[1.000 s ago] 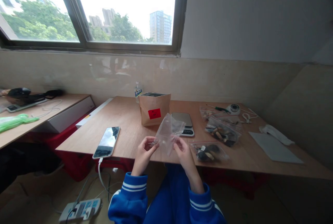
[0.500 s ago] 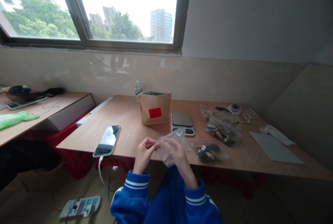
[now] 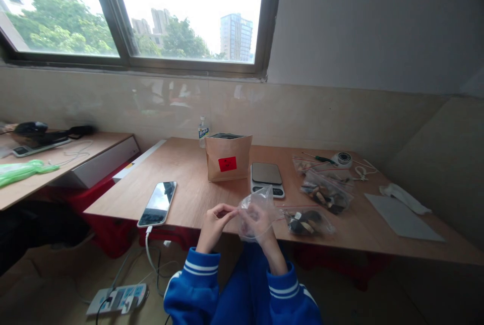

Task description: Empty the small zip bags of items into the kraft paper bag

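Over the near edge of the wooden table (image 3: 189,164), both my hands hold a small clear plastic zip bag (image 3: 260,204). My left hand (image 3: 215,220) pinches the bag's left edge with closed fingers. My right hand (image 3: 259,224) sits behind and partly inside the bag, fingers curled on it. The bag looks empty and crumpled. Just right of it on the table lies a filled zip bag (image 3: 308,220) of dark pieces. A kitchen scale (image 3: 266,178) and a brown paper pouch with a red label (image 3: 228,157) stand right behind my hands.
A phone (image 3: 158,204) on a white cable lies at the left. More filled bags (image 3: 325,191), a screwdriver (image 3: 320,158), a small round white device (image 3: 343,158) and a grey sheet (image 3: 403,218) lie at the right. A water bottle (image 3: 203,131) stands at the back. A power strip (image 3: 117,300) is on the floor.
The bag, held upright a second ago, has dropped lower and folded over my right hand. Both hands have come slightly nearer to me; the camera has shifted a little.
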Demonstrator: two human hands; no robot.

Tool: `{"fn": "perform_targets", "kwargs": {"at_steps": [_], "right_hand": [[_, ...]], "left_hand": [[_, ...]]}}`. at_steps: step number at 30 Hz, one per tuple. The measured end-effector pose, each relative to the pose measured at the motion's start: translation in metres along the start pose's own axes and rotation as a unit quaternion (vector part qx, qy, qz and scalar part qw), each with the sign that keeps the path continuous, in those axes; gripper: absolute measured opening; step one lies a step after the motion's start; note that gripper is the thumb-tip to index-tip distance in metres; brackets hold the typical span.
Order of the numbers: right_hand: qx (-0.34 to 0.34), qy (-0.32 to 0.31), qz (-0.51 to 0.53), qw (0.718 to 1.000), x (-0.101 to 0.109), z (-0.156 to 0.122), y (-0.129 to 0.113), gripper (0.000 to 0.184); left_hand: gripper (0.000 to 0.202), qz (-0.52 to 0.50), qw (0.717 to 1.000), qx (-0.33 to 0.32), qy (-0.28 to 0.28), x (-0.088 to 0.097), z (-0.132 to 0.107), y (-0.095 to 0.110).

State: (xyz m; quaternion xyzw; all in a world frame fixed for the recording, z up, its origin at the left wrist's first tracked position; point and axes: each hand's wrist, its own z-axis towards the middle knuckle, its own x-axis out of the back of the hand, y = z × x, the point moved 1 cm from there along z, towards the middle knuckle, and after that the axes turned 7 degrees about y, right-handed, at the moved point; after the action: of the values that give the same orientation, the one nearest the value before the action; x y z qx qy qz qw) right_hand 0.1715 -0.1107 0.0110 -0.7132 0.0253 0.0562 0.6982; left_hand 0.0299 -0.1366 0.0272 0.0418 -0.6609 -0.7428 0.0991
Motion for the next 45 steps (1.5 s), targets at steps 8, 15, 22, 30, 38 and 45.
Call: {"fn": "perform_targets", "kwargs": {"at_steps": [8,15,22,30,38,45], "right_hand": [[0.007,0.035,0.036,0.999,-0.010,0.002,-0.004,0.046],[0.000,0.131,0.092,0.987,-0.005,0.000,0.000,0.044],[0.057,0.109,-0.029,0.992,0.030,0.000,-0.025,0.045],[0.376,0.134,-0.227,0.888,-0.029,0.066,-0.132,0.029],[0.426,0.105,-0.483,0.758,-0.075,0.142,-0.160,0.018],[0.458,0.217,-0.334,0.795,-0.045,0.083,-0.111,0.037]], "left_hand": [[0.030,-0.003,0.998,-0.011,0.063,-0.005,0.002,-0.009],[0.031,-0.035,0.997,0.012,0.071,0.008,0.004,-0.008],[0.047,-0.055,0.977,0.071,0.195,0.056,0.009,-0.023],[0.055,-0.120,0.962,0.084,0.230,0.068,0.008,-0.024],[0.057,-0.159,0.962,0.113,0.189,0.064,0.010,-0.024],[0.052,-0.154,0.970,0.086,0.166,0.044,0.009,-0.021]]}}
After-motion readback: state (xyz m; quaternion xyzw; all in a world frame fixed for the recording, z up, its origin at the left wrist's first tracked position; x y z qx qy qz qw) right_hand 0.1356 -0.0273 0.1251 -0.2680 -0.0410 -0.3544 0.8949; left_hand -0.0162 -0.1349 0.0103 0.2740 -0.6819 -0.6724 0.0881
